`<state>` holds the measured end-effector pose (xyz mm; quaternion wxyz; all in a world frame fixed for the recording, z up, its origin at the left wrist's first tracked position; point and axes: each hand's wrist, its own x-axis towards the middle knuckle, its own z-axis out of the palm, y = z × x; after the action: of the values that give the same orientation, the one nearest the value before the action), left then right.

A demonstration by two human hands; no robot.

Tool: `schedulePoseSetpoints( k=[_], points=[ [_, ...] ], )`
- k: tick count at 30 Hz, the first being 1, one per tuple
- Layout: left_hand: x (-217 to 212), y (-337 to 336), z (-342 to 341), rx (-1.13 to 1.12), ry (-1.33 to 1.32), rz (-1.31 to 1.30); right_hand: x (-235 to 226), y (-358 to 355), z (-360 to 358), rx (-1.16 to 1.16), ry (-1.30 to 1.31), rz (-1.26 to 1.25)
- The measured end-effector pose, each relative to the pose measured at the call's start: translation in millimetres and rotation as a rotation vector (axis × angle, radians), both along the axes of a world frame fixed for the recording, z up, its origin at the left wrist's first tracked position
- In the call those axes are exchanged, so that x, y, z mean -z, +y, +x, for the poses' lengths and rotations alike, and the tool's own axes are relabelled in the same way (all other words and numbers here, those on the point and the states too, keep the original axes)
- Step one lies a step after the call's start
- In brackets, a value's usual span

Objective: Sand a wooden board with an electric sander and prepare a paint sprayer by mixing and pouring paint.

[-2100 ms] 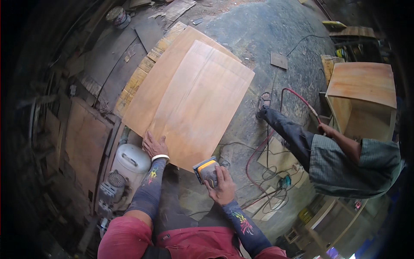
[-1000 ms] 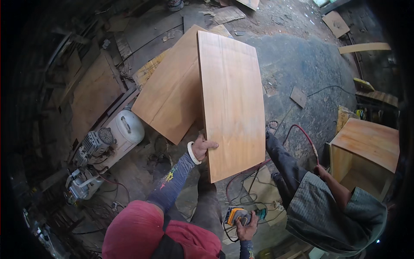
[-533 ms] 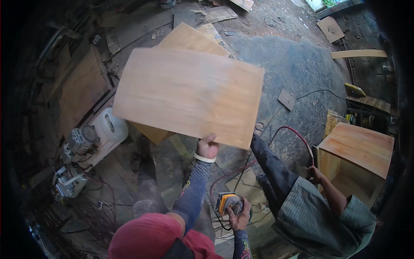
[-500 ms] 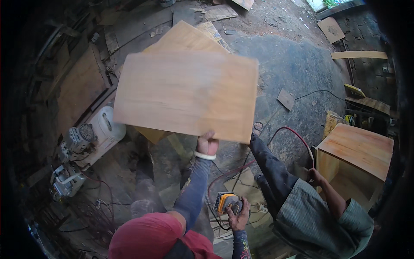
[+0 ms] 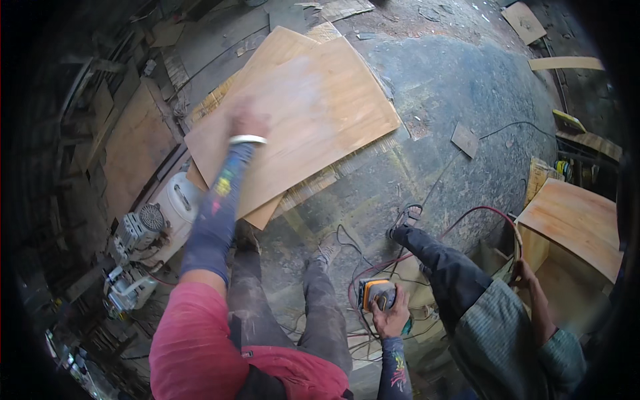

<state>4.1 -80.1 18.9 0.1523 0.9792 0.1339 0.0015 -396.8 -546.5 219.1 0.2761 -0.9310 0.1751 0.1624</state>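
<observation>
My left hand (image 5: pixel 248 120), smeared by motion, is over the left part of a flat wooden panel (image 5: pixel 343 93) and seems to touch its face; its fingers cannot be made out. A paler, dusty-looking patch marks the panel's upper middle. Beneath it, a second wooden panel (image 5: pixel 280 41) sticks out at the top and lower left. Low and to the right, my right hand (image 5: pixel 392 315) grips an orange and black power sander (image 5: pixel 375 293) from above, held away from the panels.
An air compressor (image 5: pixel 170 207) stands to the left. On the right, another person (image 5: pixel 500 333) holds a red hose (image 5: pixel 490 208) beside an open wooden cabinet (image 5: pixel 573 223). Cables (image 5: pixel 350 241) and hose trail across the floor around our feet. A small square board (image 5: pixel 465 141) lies farther off.
The upper panel has gone from being held up by its near edge to lying turned on the other panel. My left hand has moved left and forward onto it; the sander stays in my right.
</observation>
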Motion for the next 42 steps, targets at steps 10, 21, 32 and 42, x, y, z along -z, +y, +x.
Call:
schedulePoseSetpoints(
  k=[10,21,32,42],
  points=[
    [-30.3,33.2,-100.6,-0.166,0.5,0.122,37.9,173.9,204.4,-0.056,-0.262,-0.073],
    [26.8,40.6,-99.8,-0.012,0.083,0.197,96.8,236.5,340.3,-0.068,-0.218,-0.253],
    [13.4,32.8,-84.3,0.023,0.09,0.165,119.0,183.8,432.6,-0.004,-0.317,-0.352],
    [14.0,23.1,-85.1,0.022,0.092,0.133,102.8,97.0,583.8,-0.01,-0.266,-0.5]
  ],
)
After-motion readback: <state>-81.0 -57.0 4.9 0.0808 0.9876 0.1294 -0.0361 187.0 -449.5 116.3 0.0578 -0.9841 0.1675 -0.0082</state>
